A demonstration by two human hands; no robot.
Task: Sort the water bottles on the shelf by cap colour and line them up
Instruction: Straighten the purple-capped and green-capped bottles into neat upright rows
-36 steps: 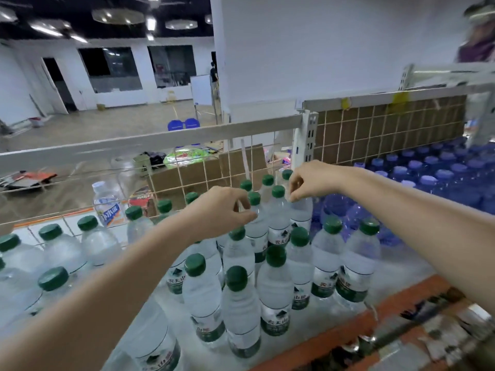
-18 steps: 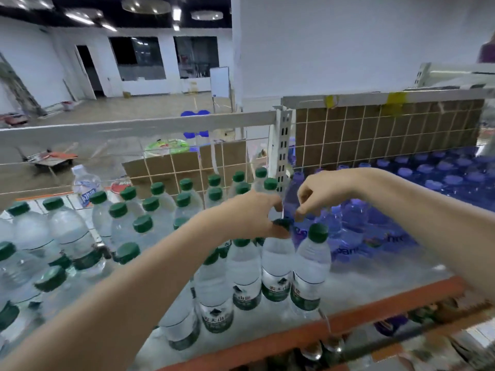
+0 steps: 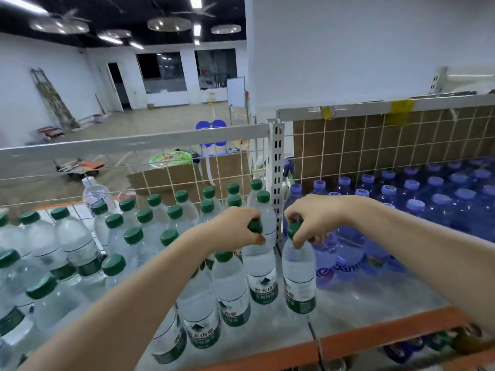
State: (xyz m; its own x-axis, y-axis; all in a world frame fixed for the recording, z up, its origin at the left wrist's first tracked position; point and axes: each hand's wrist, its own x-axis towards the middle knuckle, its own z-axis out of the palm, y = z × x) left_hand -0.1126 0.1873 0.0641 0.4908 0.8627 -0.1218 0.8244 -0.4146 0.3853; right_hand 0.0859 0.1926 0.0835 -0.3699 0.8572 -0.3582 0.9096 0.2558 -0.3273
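Clear green-capped bottles [image 3: 139, 236] fill the left bay of the shelf [image 3: 356, 311] in rough rows. Blue bottles with pale blue caps [image 3: 412, 199] fill the right bay. My left hand [image 3: 235, 228] grips the green cap of one upright bottle [image 3: 261, 274] just left of the white upright post [image 3: 276, 167]. My right hand [image 3: 313, 218] pinches the green cap of another upright bottle [image 3: 298, 279], which stands just right of the post, beside the blue bottles. Both bottles stand near the front of the shelf.
A wire grid backed with cardboard [image 3: 375, 145] closes the back of the shelf. An orange beam [image 3: 375, 333] runs along the front edge, with more bottles on the level below. One bottle with a white cap [image 3: 93, 194] stands at the back left. Bare shelf lies in front of the blue bottles.
Both hands have come down and toward the front of the shelf. Each now holds a green-capped bottle by its cap near the post; the view has shifted right.
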